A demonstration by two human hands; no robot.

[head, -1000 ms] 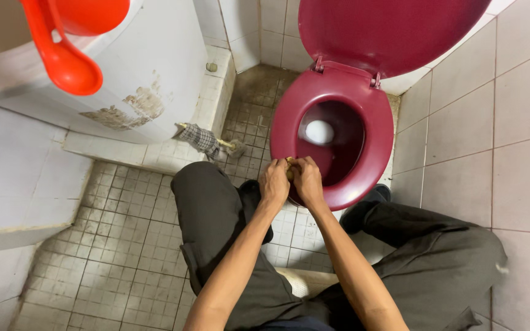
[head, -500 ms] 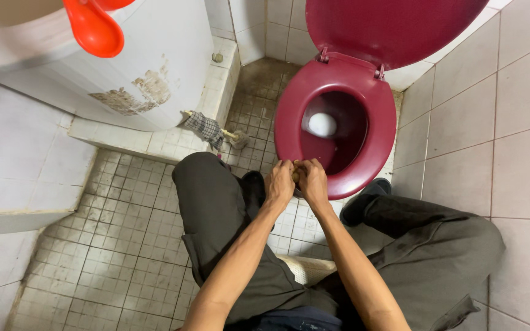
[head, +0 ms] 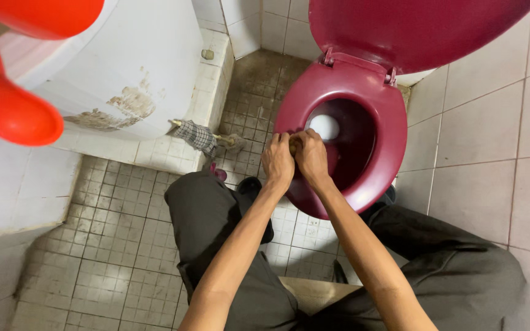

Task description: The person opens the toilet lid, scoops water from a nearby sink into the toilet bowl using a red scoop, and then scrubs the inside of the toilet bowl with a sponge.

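Note:
A dark red toilet seat (head: 385,153) rests on its bowl with the matching lid (head: 412,27) raised behind it. Both my hands press together on the seat's left front rim. My left hand (head: 277,160) and my right hand (head: 311,158) are closed around a small yellowish object (head: 292,147), mostly hidden by my fingers. A patch of white (head: 324,126) shows inside the bowl just beyond my right hand.
A large white tub (head: 130,67) stands on a tiled step at the left, with a red scoop (head: 7,110) hanging on it. A brush wrapped in checked cloth (head: 199,136) lies on the step. My knees in dark trousers (head: 216,214) flank the bowl. Tiled wall at right.
My hands have moved forward along the seat's rim, farther over the bowl, still clasped together. The view has shifted closer to the toilet and the red scoop now fills the upper left.

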